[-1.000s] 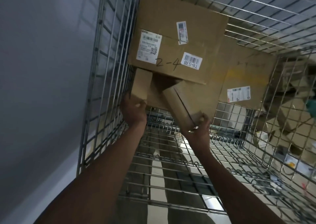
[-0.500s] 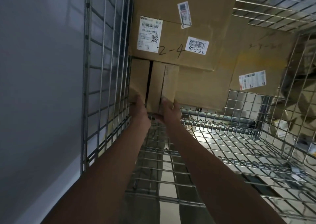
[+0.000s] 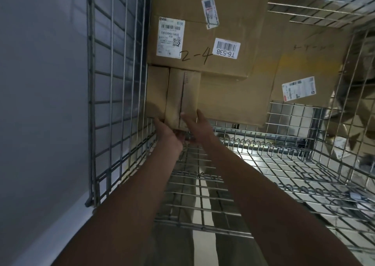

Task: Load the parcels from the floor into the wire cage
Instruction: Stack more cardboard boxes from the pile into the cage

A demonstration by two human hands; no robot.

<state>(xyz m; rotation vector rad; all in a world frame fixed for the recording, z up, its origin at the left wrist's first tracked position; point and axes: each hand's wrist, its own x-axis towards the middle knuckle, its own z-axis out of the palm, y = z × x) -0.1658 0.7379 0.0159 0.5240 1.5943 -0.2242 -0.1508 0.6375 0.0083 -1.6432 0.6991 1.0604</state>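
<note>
The wire cage point(image 3: 119, 95) is seen from its open side, with cardboard parcels stacked against its far end. A large box point(image 3: 203, 32) marked "2-4", bearing a "T6-538" barcode sticker, lies on top; a second large box point(image 3: 239, 101) with a white label is set below and to the right of it. Two narrow parcels are stood side by side under the marked box: the left narrow parcel point(image 3: 157, 91) against the cage's left mesh wall, the right narrow parcel point(image 3: 182, 97) touching it. The right hand point(image 3: 197, 129) is laid against the near end of the right narrow parcel with fingers straight and close together. The left hand point(image 3: 168, 133) is placed below both parcels' near ends; its finger state cannot be told. Compared with half a second earlier, the dark gap between the two narrow parcels has been closed and both hands are set on the right one.
</note>
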